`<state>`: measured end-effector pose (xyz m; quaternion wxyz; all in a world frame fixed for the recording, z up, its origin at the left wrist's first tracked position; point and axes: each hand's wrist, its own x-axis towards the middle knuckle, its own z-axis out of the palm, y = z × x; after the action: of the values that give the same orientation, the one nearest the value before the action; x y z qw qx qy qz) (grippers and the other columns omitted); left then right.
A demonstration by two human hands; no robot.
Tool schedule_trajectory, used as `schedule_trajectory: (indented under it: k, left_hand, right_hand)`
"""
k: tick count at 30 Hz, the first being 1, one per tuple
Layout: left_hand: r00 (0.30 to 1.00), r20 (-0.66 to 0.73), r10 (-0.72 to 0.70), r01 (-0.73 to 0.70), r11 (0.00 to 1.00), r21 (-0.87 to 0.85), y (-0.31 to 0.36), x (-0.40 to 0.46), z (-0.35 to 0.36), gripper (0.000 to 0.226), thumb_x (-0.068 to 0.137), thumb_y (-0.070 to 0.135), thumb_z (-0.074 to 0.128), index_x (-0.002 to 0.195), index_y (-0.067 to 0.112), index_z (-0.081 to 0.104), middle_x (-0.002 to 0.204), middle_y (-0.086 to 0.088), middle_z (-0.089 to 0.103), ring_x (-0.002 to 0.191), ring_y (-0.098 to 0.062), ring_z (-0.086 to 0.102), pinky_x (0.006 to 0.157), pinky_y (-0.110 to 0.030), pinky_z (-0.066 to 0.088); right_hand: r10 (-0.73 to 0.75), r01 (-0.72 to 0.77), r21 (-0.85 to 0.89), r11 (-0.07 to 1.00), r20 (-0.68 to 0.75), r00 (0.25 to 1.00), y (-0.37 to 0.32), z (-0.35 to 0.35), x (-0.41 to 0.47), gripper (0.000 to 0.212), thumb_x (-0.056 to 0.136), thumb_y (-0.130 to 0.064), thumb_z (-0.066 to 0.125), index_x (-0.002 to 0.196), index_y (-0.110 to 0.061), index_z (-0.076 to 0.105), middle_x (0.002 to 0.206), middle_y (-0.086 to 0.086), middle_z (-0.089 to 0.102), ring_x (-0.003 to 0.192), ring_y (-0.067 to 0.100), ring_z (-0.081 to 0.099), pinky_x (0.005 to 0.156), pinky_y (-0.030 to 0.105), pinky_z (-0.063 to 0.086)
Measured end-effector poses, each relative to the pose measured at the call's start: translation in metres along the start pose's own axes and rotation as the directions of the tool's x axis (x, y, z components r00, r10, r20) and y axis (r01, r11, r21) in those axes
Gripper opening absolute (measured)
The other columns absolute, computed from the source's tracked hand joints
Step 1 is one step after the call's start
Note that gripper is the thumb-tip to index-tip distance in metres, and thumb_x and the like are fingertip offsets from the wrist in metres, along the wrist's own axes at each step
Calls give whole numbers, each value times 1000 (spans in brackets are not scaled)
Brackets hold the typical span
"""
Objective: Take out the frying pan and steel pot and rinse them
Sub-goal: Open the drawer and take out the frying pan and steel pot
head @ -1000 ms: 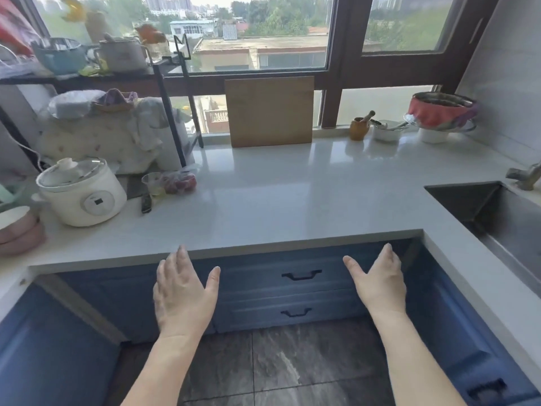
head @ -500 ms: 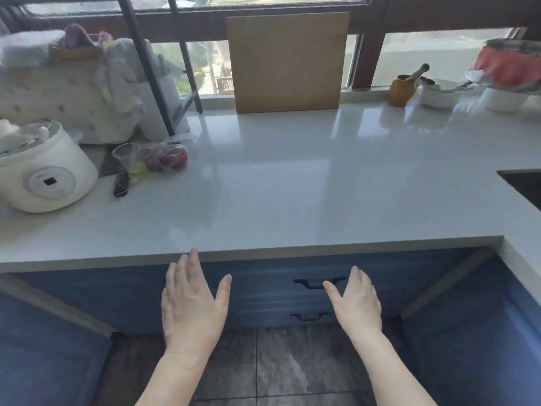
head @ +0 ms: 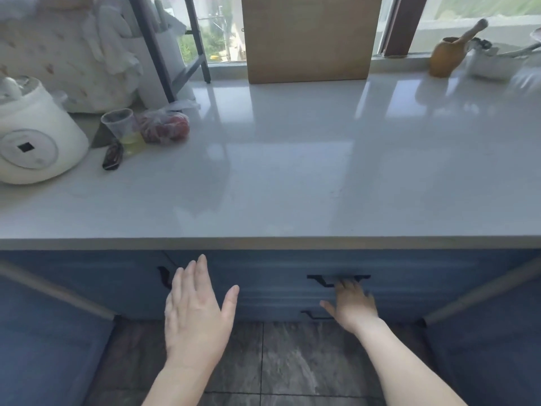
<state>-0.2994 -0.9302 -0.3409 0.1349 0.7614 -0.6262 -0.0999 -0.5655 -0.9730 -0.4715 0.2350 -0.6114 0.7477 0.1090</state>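
No frying pan or steel pot shows in the head view. Below the white countertop [head: 292, 177] runs a blue drawer front [head: 409, 288], closed, with a black upper handle [head: 322, 279] and a lower handle [head: 311, 316]. My right hand [head: 354, 307] reaches forward, its fingertips touching the upper handle from below and its thumb spread out. Flat and open, my left hand [head: 196, 312] hovers in front of the cabinet, beside another black handle [head: 164, 277]. What lies inside the drawers is hidden.
On the counter's left stand a white electric cooker [head: 35, 142], a plastic cup [head: 121, 126] and a bag of red fruit [head: 168, 127]. A wooden cutting board [head: 307, 39] leans on the window. At the right back sit a wooden mortar [head: 446, 55] and a white bowl [head: 491, 61]. Blue cabinets flank the tiled floor [head: 292, 361].
The view has tilted down and come closer to the cabinet. My right hand has moved forward to the upper drawer handle. My left hand stays open in front of the cabinet.
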Motion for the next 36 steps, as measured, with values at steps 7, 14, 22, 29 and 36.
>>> schedule_trajectory:
  k: [7, 14, 22, 29, 36]
  left_hand:
    - [999, 11, 30, -30, 999, 39, 2, 10, 23, 79, 92, 55, 39, 153, 11, 13, 156, -7, 26, 147, -25, 14, 115, -40, 24]
    - [998, 25, 63, -65, 994, 88, 7, 8, 36, 77, 90, 50, 51, 149, 6, 28, 148, -11, 40, 142, -31, 27, 111, -45, 32]
    - [986, 12, 166, -166, 976, 141, 2, 9, 47, 68, 78, 37, 73, 131, -1, 52, 127, -19, 58, 125, -41, 50, 93, -51, 48]
    - [980, 27, 199, -201, 965, 169, -3, 17, 49, 68, 76, 35, 76, 130, 0, 53, 127, -20, 56, 125, -41, 50, 94, -50, 48]
    - [982, 30, 186, -189, 970, 152, -6, 21, 50, 66, 81, 38, 68, 132, 1, 50, 133, -20, 52, 129, -41, 44, 97, -52, 47]
  right_hand:
    - [34, -30, 56, 998, -65, 997, -3, 7, 8, 77, 91, -70, 28, 148, -18, 31, 152, 1, 33, 143, 21, 24, 110, 44, 32]
    - [0, 3, 47, 999, -75, 997, 3, 22, -16, 78, 92, -69, 28, 151, -18, 23, 156, -1, 24, 146, 20, 15, 110, 47, 31]
    - [-35, 35, -20, 999, -6, 999, 7, 12, -17, 80, 89, -72, 30, 148, -19, 29, 148, 0, 36, 140, 20, 27, 103, 42, 37]
    - [-38, 38, -31, 999, 24, 999, 7, 12, -17, 84, 88, -73, 30, 151, -18, 24, 151, 0, 33, 141, 20, 25, 105, 42, 37]
    - [-24, 25, -31, 999, 33, 999, 5, 9, -18, 83, 89, -72, 29, 151, -18, 23, 153, 0, 30, 142, 19, 23, 105, 41, 36]
